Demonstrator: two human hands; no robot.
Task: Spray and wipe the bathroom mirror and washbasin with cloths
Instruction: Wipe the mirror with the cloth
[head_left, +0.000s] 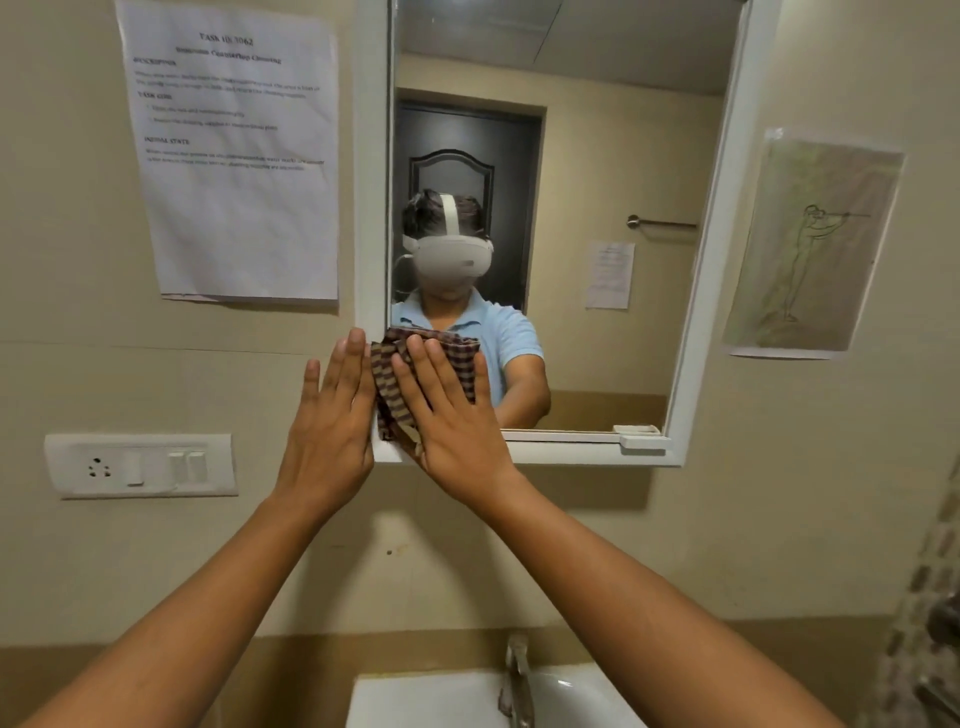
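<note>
Both hands are flat with fingers straight: I see my right hand (447, 410) pressing the checked cloth (415, 384) onto the mirror's (571, 208) lower left corner, my left hand (327, 421) beside it against the white frame (371, 208). Below, 1 tap (517, 686) stands over the washbasin (415, 701).

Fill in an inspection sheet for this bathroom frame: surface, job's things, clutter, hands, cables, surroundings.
Surface: white-framed wall mirror, lower left corner being wiped.
Job's things: brown checked cloth against the mirror corner; white washbasin with metal tap below; no spray bottle seen.
Clutter: nothing seen.
Hands: left hand flat on the frame edge beside the cloth; right hand pressing the cloth flat.
Cables: nothing seen.
Surroundings: printed sheet, white switch plate, pencil drawing on beige wall.
</note>
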